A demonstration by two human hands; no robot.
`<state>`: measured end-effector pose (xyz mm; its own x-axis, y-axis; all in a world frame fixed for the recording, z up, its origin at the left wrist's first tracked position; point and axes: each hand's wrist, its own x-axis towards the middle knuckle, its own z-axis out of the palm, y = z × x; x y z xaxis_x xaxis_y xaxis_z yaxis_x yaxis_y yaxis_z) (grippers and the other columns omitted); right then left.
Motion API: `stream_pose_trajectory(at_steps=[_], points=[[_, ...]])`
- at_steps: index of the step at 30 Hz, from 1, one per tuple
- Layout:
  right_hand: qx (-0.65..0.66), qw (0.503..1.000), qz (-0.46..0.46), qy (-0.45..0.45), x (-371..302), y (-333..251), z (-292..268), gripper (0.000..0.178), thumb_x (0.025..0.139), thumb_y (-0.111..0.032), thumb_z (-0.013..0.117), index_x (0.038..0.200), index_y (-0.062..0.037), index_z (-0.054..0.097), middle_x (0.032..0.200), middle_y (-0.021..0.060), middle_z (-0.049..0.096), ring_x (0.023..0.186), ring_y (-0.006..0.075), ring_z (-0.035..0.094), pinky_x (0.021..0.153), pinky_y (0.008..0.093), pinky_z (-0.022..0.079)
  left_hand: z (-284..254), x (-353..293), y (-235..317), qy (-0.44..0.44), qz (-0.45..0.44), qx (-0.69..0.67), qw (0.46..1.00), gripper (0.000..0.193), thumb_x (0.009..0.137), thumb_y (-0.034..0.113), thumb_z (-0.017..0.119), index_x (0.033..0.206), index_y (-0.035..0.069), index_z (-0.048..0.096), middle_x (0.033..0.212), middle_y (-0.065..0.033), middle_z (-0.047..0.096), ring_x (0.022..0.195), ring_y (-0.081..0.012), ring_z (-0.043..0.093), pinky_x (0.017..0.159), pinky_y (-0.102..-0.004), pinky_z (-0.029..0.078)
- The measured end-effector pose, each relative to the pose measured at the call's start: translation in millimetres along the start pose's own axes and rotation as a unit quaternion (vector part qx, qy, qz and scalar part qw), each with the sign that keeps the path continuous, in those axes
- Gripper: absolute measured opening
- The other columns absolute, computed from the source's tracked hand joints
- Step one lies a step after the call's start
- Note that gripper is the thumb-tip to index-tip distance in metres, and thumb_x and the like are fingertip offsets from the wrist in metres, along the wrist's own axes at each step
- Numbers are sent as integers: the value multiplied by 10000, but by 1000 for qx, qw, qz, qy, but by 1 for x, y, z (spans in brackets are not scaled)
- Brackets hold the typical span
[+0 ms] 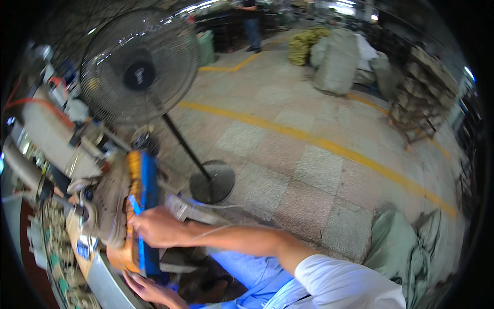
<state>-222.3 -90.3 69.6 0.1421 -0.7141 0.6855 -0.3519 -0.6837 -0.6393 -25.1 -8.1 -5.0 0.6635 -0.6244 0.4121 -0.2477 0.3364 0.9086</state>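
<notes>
My right hand (162,226) is closed around a thin blue stick-like tool (135,204), at the side of a blue-and-orange block or tray (150,180). Blur hides the tool's exact kind. Lower down, my left hand (152,292) has its fingers stretched out near the bottom end of the orange part; I see nothing in it. Just left of my right hand stands a tan, shoe-like form (110,206) against a machine's metal arm (77,208). Whether my fingers touch it cannot be made out.
A black pedestal fan (139,75) stands beyond the bench, its round base (212,181) on the tiled floor. Several beige shoes (54,247) line the far left. Large sacks (337,62) and a loaded rack (424,92) stand farther off. A green sack (393,237) lies at right; a person (251,26) stands behind.
</notes>
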Motion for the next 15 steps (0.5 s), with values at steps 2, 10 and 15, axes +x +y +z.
stream_pose_trajectory(at_steps=[2, 10, 15], points=[[-1, 996, 60, -72, 1, -23, 6, 543, 899, -296, 745, 1342, -13, 611, 927, 233, 729, 886, 440, 713, 757, 545, 555, -19, -30, -18, -70, 57, 38, 995, 368, 1078, 140, 597, 1412, -8, 644, 1140, -83, 657, 771, -103, 507, 644, -247, 416], [-154, 982, 105, 33, 50, 44, 55, 1297, 530, -625, 948, 1444, 145, 444, 1060, 254, 693, 1019, 421, 656, 971, 486, 475, 102, 237, 3, -165, 230, 114, 952, 745, 1104, 545, 487, 1599, -8, 429, 1584, -254, 504, 1426, -384, 522, 1165, -422, 402], [-15, 998, 59, -36, 69, 86, 5, 1193, 417, -500, 1009, 1358, 47, 519, 1144, 298, 698, 1115, 490, 647, 985, 503, 513, 140, 235, 28, -183, 90, 175, 963, 731, 1115, 565, 419, 1639, 56, 395, 1575, -138, 555, 1365, -306, 585, 1140, -394, 428]])
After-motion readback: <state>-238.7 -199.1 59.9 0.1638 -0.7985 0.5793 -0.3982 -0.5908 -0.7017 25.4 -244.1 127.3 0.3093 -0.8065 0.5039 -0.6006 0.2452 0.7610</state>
